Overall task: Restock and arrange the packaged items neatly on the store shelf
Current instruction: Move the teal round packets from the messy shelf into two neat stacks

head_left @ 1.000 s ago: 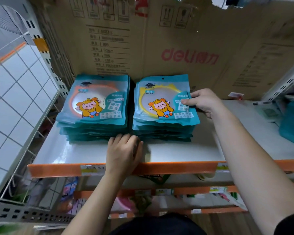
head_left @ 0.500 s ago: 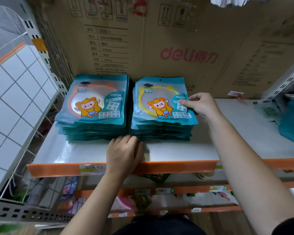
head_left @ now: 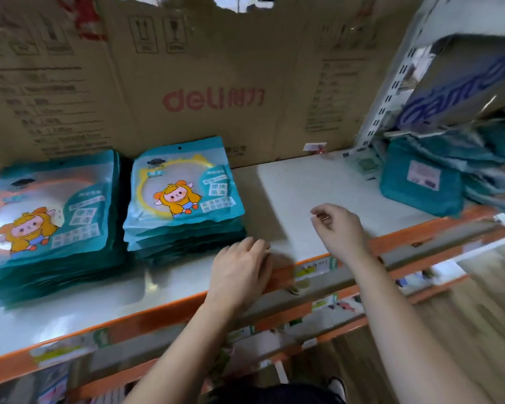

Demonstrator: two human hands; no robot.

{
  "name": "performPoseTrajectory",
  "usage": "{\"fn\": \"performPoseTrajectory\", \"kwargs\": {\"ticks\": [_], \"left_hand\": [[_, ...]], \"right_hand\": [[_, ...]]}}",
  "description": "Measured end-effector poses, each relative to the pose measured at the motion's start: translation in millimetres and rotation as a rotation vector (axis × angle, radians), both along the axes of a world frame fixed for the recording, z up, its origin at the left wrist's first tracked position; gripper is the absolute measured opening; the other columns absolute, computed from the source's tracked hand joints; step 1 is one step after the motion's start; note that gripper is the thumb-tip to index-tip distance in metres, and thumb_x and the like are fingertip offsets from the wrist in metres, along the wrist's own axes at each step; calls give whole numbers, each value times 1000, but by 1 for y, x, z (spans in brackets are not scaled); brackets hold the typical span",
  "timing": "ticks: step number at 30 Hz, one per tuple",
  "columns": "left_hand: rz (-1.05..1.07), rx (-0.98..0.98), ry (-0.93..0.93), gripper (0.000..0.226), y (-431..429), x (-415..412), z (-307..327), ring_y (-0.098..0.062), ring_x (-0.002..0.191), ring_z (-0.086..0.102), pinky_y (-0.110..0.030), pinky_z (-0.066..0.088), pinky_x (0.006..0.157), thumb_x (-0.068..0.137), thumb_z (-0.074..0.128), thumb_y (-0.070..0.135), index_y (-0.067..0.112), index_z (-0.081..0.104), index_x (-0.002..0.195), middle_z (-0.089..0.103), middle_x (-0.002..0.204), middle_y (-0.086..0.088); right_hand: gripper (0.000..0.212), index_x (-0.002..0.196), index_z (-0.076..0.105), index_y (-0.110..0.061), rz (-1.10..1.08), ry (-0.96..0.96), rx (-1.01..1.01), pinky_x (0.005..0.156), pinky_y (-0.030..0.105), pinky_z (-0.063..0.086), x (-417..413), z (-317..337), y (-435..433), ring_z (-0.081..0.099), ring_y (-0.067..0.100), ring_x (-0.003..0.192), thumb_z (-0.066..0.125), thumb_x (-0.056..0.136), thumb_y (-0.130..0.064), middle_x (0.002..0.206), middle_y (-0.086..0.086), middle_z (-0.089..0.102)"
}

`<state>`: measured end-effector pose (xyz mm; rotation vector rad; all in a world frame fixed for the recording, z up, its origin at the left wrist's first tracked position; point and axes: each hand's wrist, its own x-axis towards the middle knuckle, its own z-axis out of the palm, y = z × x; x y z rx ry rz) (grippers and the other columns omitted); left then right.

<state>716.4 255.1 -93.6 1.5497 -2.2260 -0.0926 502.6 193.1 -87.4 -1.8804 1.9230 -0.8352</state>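
Half a second ago the right hand (head_left: 340, 228) lay on the near-side edge of the yellow-ring stack (head_left: 184, 196). Now it has lifted off and hangs over bare shelf (head_left: 303, 193), well apart from that stack, fingers loosely curled and holding nothing that can be seen. The left hand (head_left: 239, 272) was in front of the gap between the two stacks. It now rests on the shelf surface by the orange front lip (head_left: 158, 312), just in front of the yellow-ring stack's corner nearest the right hand, fingers bent down and gripping nothing. The view has also swung to the right-hand side, bringing more of that end into sight.

Counted: two hands, and two neat stacks of teal packets on the shelf. The yellow-ring stack sits just beyond the left hand, and the orange-ring stack (head_left: 50, 211) lies further out on the left hand's outer side, the two close together. Beyond the right hand, on its outer side, is one loose heap of teal packets (head_left: 420, 182), too blurred to count. One cardboard sheet (head_left: 216, 68) with red "deli" lettering stands behind everything.
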Motion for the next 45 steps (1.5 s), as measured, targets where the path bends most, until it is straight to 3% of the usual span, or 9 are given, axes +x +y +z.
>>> {"fn": "performPoseTrajectory", "kwargs": {"ticks": [3, 8, 16, 19, 21, 26, 30, 36, 45], "left_hand": [[-47, -8, 30, 28, -12, -46, 2, -23, 89, 63, -34, 48, 78, 96, 47, 39, 23, 62, 113, 65, 101, 1], [-104, -33, 64, 24, -32, -150, 10, -28, 81, 65, -36, 49, 72, 93, 53, 35, 21, 67, 108, 69, 97, -1], [-116, -69, 125, 30, -56, -330, 27, -17, 97, 62, -34, 48, 84, 96, 48, 43, 28, 58, 119, 66, 114, 5], [-125, -60, 150, 29, -60, -379, 28, -20, 95, 62, -33, 46, 79, 94, 53, 40, 24, 59, 117, 66, 111, 1], [-130, -57, 140, 27, -62, -405, 28, -20, 90, 62, -30, 44, 74, 93, 55, 39, 22, 61, 114, 67, 105, 1], [-155, -82, 148, 24, -85, -457, 27, -23, 87, 60, -33, 44, 75, 92, 56, 36, 19, 64, 107, 65, 98, -2], [-161, -82, 165, 27, -118, -501, 27, -27, 98, 58, -41, 45, 84, 93, 55, 34, 16, 64, 112, 64, 107, -6], [-190, -92, 168, 26, -176, -577, 30, -27, 100, 59, -42, 45, 86, 94, 55, 34, 17, 63, 112, 65, 108, -6], [-197, -81, 166, 26, -238, -644, 37, -26, 98, 61, -41, 48, 83, 93, 58, 32, 15, 65, 111, 67, 105, -4]], "right_hand": [[20, 110, 68, -13, -51, 10, -35, 79, 26, 48, -49, 0, 7, 63, 15, 86, 60, 92, -16, 102, 5, 69], [20, 111, 67, -16, -148, 7, -97, 76, 19, 42, -147, 3, 20, 57, 6, 84, 60, 92, -19, 103, 0, 67], [20, 112, 68, -13, -153, 21, -106, 85, 26, 50, -305, 22, 40, 63, 13, 92, 60, 93, -16, 102, 1, 69], [21, 113, 68, -14, -161, 40, -104, 84, 29, 50, -354, 25, 43, 62, 15, 93, 59, 94, -17, 103, 2, 69], [21, 113, 67, -12, -183, 32, -90, 84, 33, 50, -382, 26, 44, 61, 16, 93, 58, 94, -16, 102, 2, 69], [22, 112, 67, -9, -211, -2, -113, 81, 27, 49, -437, 23, 32, 62, 16, 90, 59, 92, -10, 100, 3, 68], [23, 114, 66, -11, -209, 15, -101, 84, 28, 49, -479, 18, 12, 60, 14, 94, 58, 93, -12, 105, 1, 67], [20, 110, 68, -10, -233, 63, -121, 81, 28, 51, -557, 27, -38, 63, 18, 91, 60, 92, -11, 104, 5, 68], [23, 112, 70, -11, -265, 127, -56, 86, 32, 44, -656, 33, -127, 62, 26, 106, 60, 92, -17, 117, 8, 67]]}}
